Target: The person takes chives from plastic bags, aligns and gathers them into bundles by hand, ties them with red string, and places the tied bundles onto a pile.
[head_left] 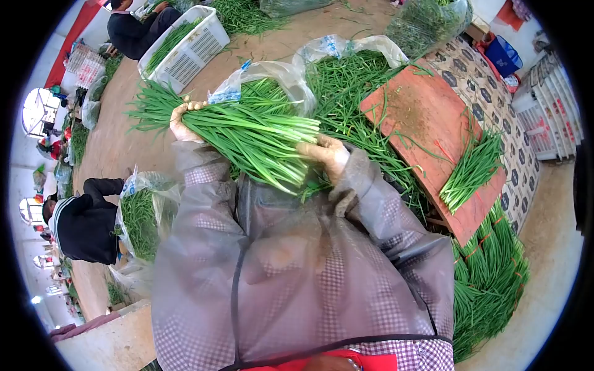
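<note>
A loose bunch of garlic chives [247,133] lies across both my hands, green leaves to the left and pale stem ends to the right. My left hand [184,122] is closed around the leafy part, its fingertips showing over the top. With thumb and fingers, my right hand [327,154] grips the stems near their pale ends; part of those fingers is hidden behind the stalks. Just beyond the bunch stands an open plastic bag [297,83] with more chives in it. A smaller bundle [475,173] rests on the reddish board [416,102] to my right.
Tied chive bundles [492,290] are heaped below the board. Loose chives [352,83] fill another bag ahead. A white crate [192,52] stands at the upper left near a seated person [139,28]. Another person [86,219] sits at the left beside a bag. Stacked white crates [544,111] stand far right.
</note>
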Tool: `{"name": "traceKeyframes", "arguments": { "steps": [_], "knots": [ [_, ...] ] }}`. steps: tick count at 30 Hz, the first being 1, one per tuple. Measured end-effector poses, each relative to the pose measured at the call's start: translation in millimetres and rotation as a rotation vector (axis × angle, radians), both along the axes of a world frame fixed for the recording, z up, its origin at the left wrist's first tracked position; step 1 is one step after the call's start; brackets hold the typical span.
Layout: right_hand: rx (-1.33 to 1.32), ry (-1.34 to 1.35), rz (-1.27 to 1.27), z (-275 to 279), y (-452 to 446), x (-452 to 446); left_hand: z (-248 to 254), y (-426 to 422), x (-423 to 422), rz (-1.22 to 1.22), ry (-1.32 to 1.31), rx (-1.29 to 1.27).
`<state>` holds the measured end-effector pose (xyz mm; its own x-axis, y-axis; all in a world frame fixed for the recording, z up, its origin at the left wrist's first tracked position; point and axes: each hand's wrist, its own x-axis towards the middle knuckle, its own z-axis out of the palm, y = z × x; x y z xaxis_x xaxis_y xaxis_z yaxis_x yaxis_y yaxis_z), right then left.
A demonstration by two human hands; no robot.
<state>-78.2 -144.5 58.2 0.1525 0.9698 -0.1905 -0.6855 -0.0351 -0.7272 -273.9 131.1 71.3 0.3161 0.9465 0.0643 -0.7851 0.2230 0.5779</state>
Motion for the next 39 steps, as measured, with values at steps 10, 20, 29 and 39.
{"name": "traceKeyframes", "arguments": {
  "steps": [10, 20, 29, 39],
  "knots": [
    [-0.185, 0.097, -0.289, -4.6, 17.5, -13.4, -1.0, -6.2, 9.4, -0.028, 0.058, -0.021],
    [-0.152, -1.458, -0.327, -78.4, -39.3, 71.8, -11.8, 0.4, -5.5, 0.146, 0.048, -0.183],
    [0.288, -1.702, -0.354, -4.2, -18.9, 19.0, -15.7, 5.1, -3.6, 0.099, 0.103, -0.207],
    [0.286, -1.807, -0.455, -6.6, -10.0, 21.7, -17.5, 4.5, -6.2, 0.099, 0.109, -0.258]
  ]
}}
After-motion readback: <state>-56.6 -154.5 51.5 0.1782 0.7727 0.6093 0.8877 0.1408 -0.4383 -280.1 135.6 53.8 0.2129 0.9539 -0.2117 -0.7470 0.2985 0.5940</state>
